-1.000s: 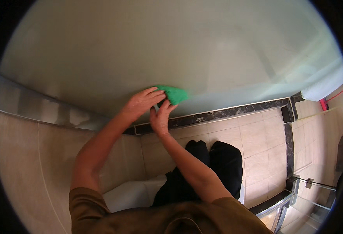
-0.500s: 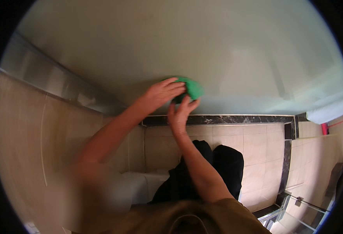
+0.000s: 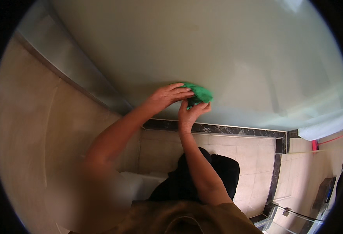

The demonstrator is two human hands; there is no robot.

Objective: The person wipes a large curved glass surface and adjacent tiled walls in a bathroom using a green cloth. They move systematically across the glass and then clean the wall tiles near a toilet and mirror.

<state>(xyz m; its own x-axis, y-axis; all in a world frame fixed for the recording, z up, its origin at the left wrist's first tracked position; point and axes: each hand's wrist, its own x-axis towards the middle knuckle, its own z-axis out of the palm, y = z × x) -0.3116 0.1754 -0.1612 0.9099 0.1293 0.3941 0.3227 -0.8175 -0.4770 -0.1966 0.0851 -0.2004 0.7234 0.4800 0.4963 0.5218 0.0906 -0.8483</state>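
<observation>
A bunched green cloth (image 3: 200,93) lay against the lower part of a pale, smooth panel (image 3: 222,50), just above a dark marbled edging (image 3: 228,130). Its visible long axis ran aslant, from the upper left down to the right, with the rounded right end pointing away from the left hand (image 3: 170,96). That hand's fingers reached rightward over the cloth's left end, close together with slight gaps (its thumb was hidden, so I could not tell whether it clamped the cloth). The right hand (image 3: 192,114) came from below, its fingers bent and clamped on the cloth's lower right edge, its thumb apart from them beside a dark fold. Below the edging were a beige tiled floor (image 3: 248,156) and the person's black-clad legs (image 3: 225,171)
</observation>
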